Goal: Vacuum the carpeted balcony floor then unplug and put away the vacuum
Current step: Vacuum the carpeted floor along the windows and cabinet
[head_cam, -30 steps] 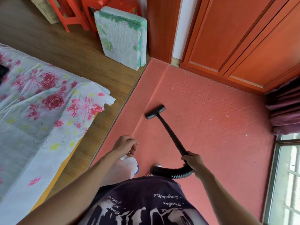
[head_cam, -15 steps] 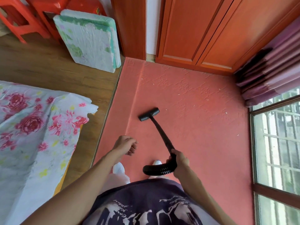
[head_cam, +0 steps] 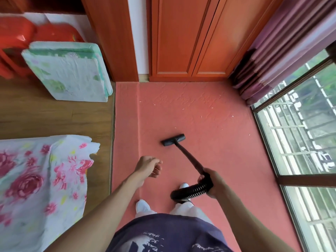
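The pink-red carpet (head_cam: 209, 124) covers the balcony floor, with small pale scraps scattered over its far part. A black vacuum wand (head_cam: 188, 158) slants across it, and its floor nozzle (head_cam: 173, 140) lies flat on the carpet in the middle. My right hand (head_cam: 213, 180) grips the wand where it joins the ribbed black hose (head_cam: 190, 190), which curls back toward my legs. My left hand (head_cam: 150, 165) hangs free to the left of the wand, fingers loosely curled and holding nothing. The vacuum body is out of view.
Orange-brown cabinet doors (head_cam: 183, 39) close off the far end. A purple curtain (head_cam: 283, 46) and a window (head_cam: 300, 146) run along the right. On the left lie a wooden floor (head_cam: 54, 117), a floral-covered bed (head_cam: 40, 179), a wrapped pack (head_cam: 67, 71) and red stools (head_cam: 16, 42).
The view has swung to the right, showing more window and curtain. The nozzle has slid toward the middle of the carpet and turned more square to the cabinet. My left hand stays free.
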Motion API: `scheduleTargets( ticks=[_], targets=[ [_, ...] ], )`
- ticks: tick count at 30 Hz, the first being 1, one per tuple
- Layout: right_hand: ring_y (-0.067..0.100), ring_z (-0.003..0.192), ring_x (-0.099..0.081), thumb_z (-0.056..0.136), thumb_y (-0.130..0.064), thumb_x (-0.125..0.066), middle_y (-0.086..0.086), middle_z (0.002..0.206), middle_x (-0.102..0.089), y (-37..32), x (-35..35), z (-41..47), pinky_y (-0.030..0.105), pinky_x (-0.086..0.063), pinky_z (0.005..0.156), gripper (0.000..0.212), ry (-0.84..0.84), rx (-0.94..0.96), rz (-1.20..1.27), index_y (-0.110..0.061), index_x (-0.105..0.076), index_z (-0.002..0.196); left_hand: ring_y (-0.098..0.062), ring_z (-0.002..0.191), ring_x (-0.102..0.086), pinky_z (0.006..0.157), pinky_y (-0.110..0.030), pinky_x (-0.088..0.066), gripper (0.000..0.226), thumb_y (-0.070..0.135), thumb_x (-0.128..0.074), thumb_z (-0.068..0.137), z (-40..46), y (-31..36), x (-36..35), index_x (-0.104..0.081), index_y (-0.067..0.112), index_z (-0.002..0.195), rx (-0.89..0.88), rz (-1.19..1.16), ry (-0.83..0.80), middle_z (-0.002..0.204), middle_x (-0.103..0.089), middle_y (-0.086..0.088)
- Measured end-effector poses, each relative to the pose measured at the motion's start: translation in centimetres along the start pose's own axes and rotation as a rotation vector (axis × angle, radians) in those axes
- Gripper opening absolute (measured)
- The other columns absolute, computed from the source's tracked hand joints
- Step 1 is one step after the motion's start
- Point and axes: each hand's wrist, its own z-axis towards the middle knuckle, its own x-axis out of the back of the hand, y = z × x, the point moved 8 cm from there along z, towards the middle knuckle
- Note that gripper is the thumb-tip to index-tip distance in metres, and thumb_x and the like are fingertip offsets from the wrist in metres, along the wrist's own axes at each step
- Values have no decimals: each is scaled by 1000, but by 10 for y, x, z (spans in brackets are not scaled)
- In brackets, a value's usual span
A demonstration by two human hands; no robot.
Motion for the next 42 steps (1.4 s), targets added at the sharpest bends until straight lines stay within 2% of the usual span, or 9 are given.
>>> scheduleTargets(
  ticks=[5,9,15,20,26,29,33,38,42],
  targets=[
    [20,48,-54,99,-21,-45,10,59,-54,-7,-71,31,28,-50,53,21,-110,53,-21,-4,-50,110,-17,50,-57,48,-26,-48,18,8,-50,91,-16,-7,37,-66,1,89,-39,23,25,65,-63,-9],
    [19,41,-54,97,-18,-48,9,55,-58,14,-97,35,30,-46,54,17,-103,64,-61,-5,-51,107,-18,49,-57,48,-27,-48,17,7,-51,91,-20,-30,75,-67,3,86,-17,39,79,62,-63,-8],
    [13,34,-41,96,-25,-51,-1,46,-44,80,-57,5,23,-38,43,19,-70,34,102,-12,-49,81,-18,46,-57,45,-25,-49,18,5,-51,90,-22,-65,102,-68,-1,87,35,42,143,58,-63,-8],
    [11,29,-37,94,-21,-42,-3,41,-39,116,-9,-39,15,-35,33,22,78,48,334,-13,-44,74,-18,46,-56,46,-25,-47,19,6,-51,92,-19,-77,78,-68,-1,89,72,33,74,58,-63,-7],
    [14,34,-42,96,-22,-40,1,46,-42,109,-18,-44,19,-41,37,24,4,32,408,-12,-45,75,-19,49,-55,47,-25,-47,20,6,-48,92,-19,-70,45,-66,-3,92,83,12,2,63,-62,-10],
    [16,37,-45,96,-25,-42,3,47,-45,90,-38,-21,22,-42,44,19,-3,8,323,-11,-48,84,-20,50,-57,49,-28,-47,20,6,-49,92,-20,-67,47,-67,-3,91,74,14,33,63,-64,-11],
    [22,48,-56,99,-27,-43,11,65,-47,34,-67,25,25,-50,46,26,22,60,96,-8,-44,117,-20,49,-57,48,-27,-48,20,5,-50,92,-23,-69,69,-68,-1,86,75,35,133,60,-64,-9],
    [28,56,-62,96,-28,-50,17,78,-56,-27,-96,74,29,-54,48,39,5,73,-40,-9,-44,129,-20,47,-56,45,-25,-46,19,4,-50,92,-26,-77,84,-67,-3,87,123,40,236,60,-63,-11],
    [33,57,-66,94,-25,-56,27,91,-61,-29,-86,83,36,-56,49,41,-16,22,-78,-5,-44,128,-21,48,-56,46,-27,-47,18,3,-51,94,-21,-83,75,-67,-4,89,156,25,263,58,-63,-10]
  ],
)
